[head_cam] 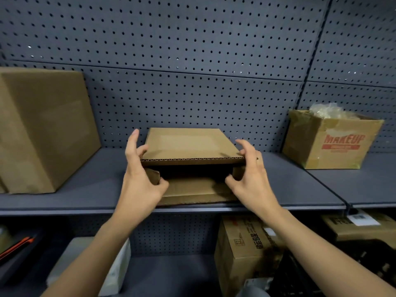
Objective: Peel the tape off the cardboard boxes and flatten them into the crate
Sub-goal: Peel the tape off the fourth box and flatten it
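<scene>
Small box (190,144) sits mid-shelf (300,185), open end facing the person, flaps loose. Left hand (141,179) pinches the left side flap, thumb in front and fingers spread behind; right hand (249,174) does the same on the right flap. No tape or crate visible. Best to pull the box clear, then press opposite corners along the creases.

The box (190,144) is matt brown corrugated cardboard, the shelf (300,185) smooth matt grey metal, the pegboard (192,61) perforated grey metal.
</scene>
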Tool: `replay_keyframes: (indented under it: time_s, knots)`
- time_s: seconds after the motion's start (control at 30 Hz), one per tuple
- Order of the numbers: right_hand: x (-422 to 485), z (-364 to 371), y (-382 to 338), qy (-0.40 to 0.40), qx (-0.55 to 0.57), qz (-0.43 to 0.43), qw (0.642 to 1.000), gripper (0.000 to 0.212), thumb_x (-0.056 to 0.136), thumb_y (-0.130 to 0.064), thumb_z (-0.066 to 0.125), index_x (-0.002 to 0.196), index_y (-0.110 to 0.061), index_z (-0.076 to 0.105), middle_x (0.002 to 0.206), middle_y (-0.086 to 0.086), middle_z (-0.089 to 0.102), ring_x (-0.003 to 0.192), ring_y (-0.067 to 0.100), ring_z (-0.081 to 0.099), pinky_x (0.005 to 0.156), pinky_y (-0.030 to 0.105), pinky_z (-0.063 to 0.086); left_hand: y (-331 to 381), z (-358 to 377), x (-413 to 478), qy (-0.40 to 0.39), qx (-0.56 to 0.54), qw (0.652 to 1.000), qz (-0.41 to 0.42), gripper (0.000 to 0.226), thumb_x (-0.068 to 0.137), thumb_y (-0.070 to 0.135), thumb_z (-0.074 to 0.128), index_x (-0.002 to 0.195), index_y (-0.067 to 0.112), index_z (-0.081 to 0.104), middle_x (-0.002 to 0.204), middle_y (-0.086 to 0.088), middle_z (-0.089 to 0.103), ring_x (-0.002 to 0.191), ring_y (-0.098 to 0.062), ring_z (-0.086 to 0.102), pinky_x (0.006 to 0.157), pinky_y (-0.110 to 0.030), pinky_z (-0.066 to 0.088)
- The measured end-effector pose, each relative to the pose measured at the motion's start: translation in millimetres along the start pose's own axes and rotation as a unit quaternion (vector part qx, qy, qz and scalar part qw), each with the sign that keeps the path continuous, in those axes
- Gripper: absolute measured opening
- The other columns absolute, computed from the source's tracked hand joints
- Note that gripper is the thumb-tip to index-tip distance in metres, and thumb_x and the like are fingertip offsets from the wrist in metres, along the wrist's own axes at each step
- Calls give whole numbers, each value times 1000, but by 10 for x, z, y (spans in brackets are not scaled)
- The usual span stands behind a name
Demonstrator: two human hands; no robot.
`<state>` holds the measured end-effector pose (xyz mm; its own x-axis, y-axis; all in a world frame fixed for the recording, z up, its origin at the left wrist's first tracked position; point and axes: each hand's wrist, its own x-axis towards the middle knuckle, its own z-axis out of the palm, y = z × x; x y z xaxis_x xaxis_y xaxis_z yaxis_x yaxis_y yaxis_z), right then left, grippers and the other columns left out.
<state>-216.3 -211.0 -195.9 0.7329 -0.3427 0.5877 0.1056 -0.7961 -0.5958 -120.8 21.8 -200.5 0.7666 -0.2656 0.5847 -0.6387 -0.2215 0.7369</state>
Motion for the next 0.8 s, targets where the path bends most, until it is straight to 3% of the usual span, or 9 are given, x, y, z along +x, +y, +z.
replay_keyframes:
  time_s: [0.1,0.17,0.23,0.3,0.4,0.53,0.6,0.73,0.8]
  knots:
    - [-1,-131,71,-46,-21,-24,998,77,83,-7,67,140,-46,32,135,-9,42,110,-10,42,90,7,35,-52,-149,4,-82,-5,997,-5,111,86,-8,63,145,61,-2,157,18,27,54,-16,56,55,-18,47]
    - [-10,-227,119,-76,-30,-44,996,73,83,-3,64,138,-44,38,138,-13,43,121,-4,42,102,20,38,-107,-250,26,-141,2,990,4,105,89,-9,57,146,62,5,161,21,20,47,-9,43,49,-20,42]
    - [-23,-319,189,-107,-39,-63,992,69,85,0,61,131,-48,43,142,-16,42,126,-4,40,100,24,40,-154,-347,58,-181,19,983,14,99,90,-9,53,146,62,13,162,24,16,67,3,40,57,-22,45]
    - [-40,-393,253,-137,-40,-65,988,69,86,3,56,127,-52,47,151,-20,37,123,-5,45,90,31,44,-194,-427,92,-207,20,978,16,96,89,-12,51,146,58,22,159,32,15,94,10,47,77,-21,48]
    - [-48,-482,355,-161,-8,-49,986,76,88,11,50,129,-53,50,155,-24,33,105,4,60,73,37,48,-218,-514,153,-240,-6,971,9,93,88,-19,47,145,53,33,157,34,20,118,4,49,94,-18,42]
    - [-27,-531,422,-170,65,-38,983,80,88,22,45,129,-45,60,154,-22,37,142,-2,33,95,16,44,-215,-536,226,-254,-9,967,11,88,83,-26,46,140,41,44,156,25,29,142,13,23,110,-5,22]
    - [-11,-542,402,-181,88,-35,979,75,89,21,48,130,-40,62,154,-20,40,143,-5,29,99,12,39,-210,-545,237,-255,-39,966,14,86,81,-25,49,139,37,47,155,22,33,143,11,23,117,-14,21]
    - [86,-636,384,-229,153,-28,961,42,93,-23,66,134,-27,61,150,-14,47,143,2,35,112,20,33,-216,-606,238,-272,-141,951,32,68,78,18,60,145,26,48,152,14,45,146,-8,32,115,-34,30]
    - [178,-641,355,-197,212,26,957,51,86,-56,66,129,-30,66,142,-9,57,137,10,47,109,30,42,-221,-588,309,-232,-190,954,-12,56,84,30,56,141,28,54,144,13,54,140,-10,43,112,-35,36]
